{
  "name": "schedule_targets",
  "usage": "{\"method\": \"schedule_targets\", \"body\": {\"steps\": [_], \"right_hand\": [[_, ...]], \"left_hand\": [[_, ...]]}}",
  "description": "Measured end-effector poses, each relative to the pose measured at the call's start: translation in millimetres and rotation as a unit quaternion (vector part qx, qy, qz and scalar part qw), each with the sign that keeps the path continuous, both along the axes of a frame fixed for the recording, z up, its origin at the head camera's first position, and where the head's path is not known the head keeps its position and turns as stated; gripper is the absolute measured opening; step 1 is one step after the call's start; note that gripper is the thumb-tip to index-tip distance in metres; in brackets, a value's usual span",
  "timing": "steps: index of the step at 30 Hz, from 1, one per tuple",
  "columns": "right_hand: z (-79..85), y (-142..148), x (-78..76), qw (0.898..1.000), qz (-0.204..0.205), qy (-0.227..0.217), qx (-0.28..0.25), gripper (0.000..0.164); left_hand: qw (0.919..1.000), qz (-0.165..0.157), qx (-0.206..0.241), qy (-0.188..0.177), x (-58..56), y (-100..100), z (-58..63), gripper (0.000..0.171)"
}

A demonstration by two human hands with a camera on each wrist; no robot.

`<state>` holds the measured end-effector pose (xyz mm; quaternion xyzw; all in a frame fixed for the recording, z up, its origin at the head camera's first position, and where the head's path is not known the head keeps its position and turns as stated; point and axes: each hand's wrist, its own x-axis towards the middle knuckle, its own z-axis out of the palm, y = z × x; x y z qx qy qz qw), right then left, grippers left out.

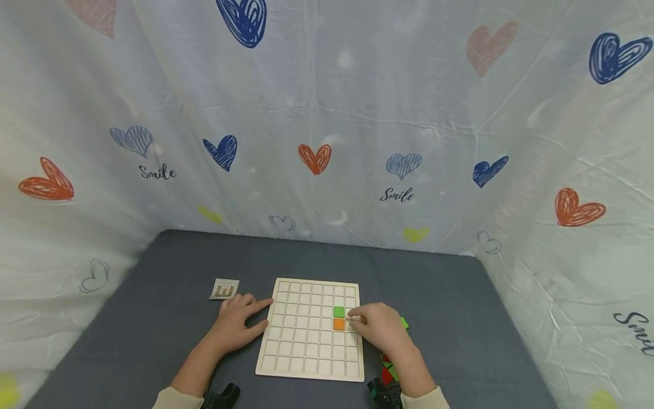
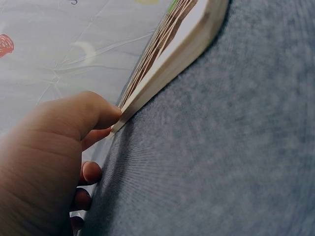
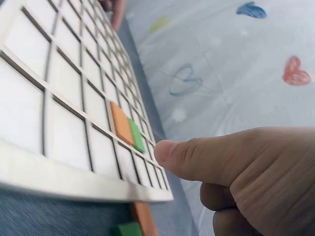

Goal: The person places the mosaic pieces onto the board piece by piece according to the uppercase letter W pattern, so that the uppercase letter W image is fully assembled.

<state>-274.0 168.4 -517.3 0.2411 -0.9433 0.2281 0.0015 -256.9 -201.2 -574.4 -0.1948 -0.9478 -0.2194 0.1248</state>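
Note:
A pale wooden grid board (image 1: 306,335) lies on the dark cloth, with a green square tile (image 1: 339,312) directly above an orange square tile (image 1: 339,324) in its cells. My left hand (image 1: 237,324) rests at the board's left edge, index finger and thumb spread against it; in the left wrist view the thumb (image 2: 101,114) meets the rim. Over the board's right side, my right hand (image 1: 380,326) has thumb and index finger close together, just right of the two tiles. I cannot tell whether something small sits between those fingertips.
Beyond my left fingers lies a small printed card (image 1: 225,288). Several red and green pieces (image 1: 388,372) lie beside my right forearm, partly hidden by it, and another green piece (image 1: 404,322) shows behind the right hand. A heart-patterned curtain (image 1: 357,170) surrounds the table.

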Motion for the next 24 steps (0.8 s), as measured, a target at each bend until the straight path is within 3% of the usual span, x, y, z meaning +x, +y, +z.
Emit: {"method": "schedule_targets", "body": {"steps": [8,13,17,24], "right_hand": [[7.8,26,-5.2,0.996,-0.063,-0.059,-0.001,0.019],[7.0,38,-8.1,0.993,-0.081,-0.091,-0.001,0.015],[5.5,49,-10.6,0.99,-0.095,-0.104,-0.007,0.012],[4.1,78,-15.3,0.982,-0.152,-0.109,-0.008,0.015]], "left_hand": [[1.0,0.002,0.001,0.004,-0.2,0,-0.6,0.048],[0.9998,-0.002,0.003,0.021,-0.8,0,-2.0,0.048],[0.9997,-0.003,0.008,0.025,-0.8,0,-2.6,0.048],[1.0,0.0,0.003,0.008,-0.8,-1,-2.3,0.048]]}}
